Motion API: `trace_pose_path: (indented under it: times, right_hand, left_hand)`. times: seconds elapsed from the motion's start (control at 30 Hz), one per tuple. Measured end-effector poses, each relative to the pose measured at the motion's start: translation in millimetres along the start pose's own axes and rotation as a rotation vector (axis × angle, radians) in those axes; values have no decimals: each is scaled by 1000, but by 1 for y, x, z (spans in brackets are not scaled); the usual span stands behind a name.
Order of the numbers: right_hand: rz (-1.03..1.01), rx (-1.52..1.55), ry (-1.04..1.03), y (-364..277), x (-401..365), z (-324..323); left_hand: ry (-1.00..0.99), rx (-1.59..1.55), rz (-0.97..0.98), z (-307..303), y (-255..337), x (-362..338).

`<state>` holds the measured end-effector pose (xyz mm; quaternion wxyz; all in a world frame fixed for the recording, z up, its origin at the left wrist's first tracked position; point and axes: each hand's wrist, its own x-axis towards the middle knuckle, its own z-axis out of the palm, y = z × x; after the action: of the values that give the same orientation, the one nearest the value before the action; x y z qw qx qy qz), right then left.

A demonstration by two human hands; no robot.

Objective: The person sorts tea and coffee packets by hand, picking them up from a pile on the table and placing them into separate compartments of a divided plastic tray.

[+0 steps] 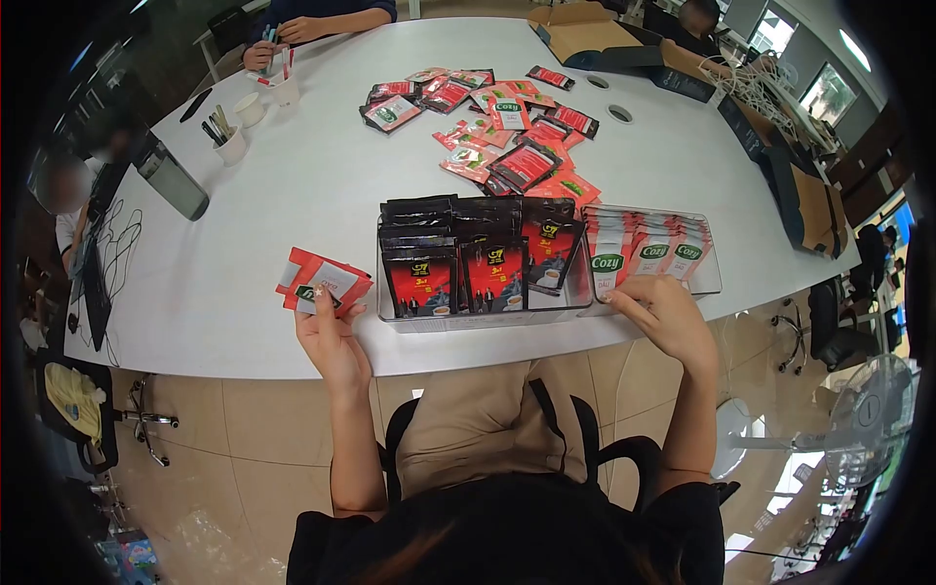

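Observation:
Several red and white Cozy packets (336,276) are pinched in my left hand (333,336), left of the clear organizer (478,320). Black and red G7 packets (422,281) stand in rows in that organizer. To its right, a clear compartment (720,263) holds upright Cozy packets (651,249). My right hand (668,317) is at the front of this compartment, its fingers closed at the lower edge of the leftmost Cozy packet (606,261). Whether they grip it is hard to see. Behind the organizer lies a loose pile of red, pink and black packets (526,164).
A grey bottle (174,177) and a cup of sticks (230,146) stand at the left. Another person's hands (283,44) are at the far edge. Open cardboard boxes (575,37) and white cables (756,78) lie at the back right.

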<state>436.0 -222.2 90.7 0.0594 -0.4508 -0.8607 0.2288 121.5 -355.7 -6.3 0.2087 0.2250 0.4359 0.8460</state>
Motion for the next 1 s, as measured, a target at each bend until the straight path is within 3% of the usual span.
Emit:
trace_pose_path:
  times: [0.2, 0.53, 0.7, 0.83, 0.93, 1.0]
  right_hand:
    - [-144, 67, 113, 4, 10, 7]
    - [-122, 91, 130, 4, 6, 8]
    - [-140, 58, 138, 0, 1, 6]
    - [-217, 47, 413, -14, -5, 9]
    - [-408, 77, 568, -41, -5, 10]
    - [-542, 172, 572, -61, -8, 15]
  left_hand:
    - [15, 3, -12, -1, -1, 1]
    - [17, 10, 2, -2, -2, 1]
    - [49, 69, 121, -6, -3, -6]
    - [35, 156, 246, -5, 12, -28]
    - [-115, 214, 262, 0, 27, -52]
    - [-301, 412, 277, 0, 31, -63]
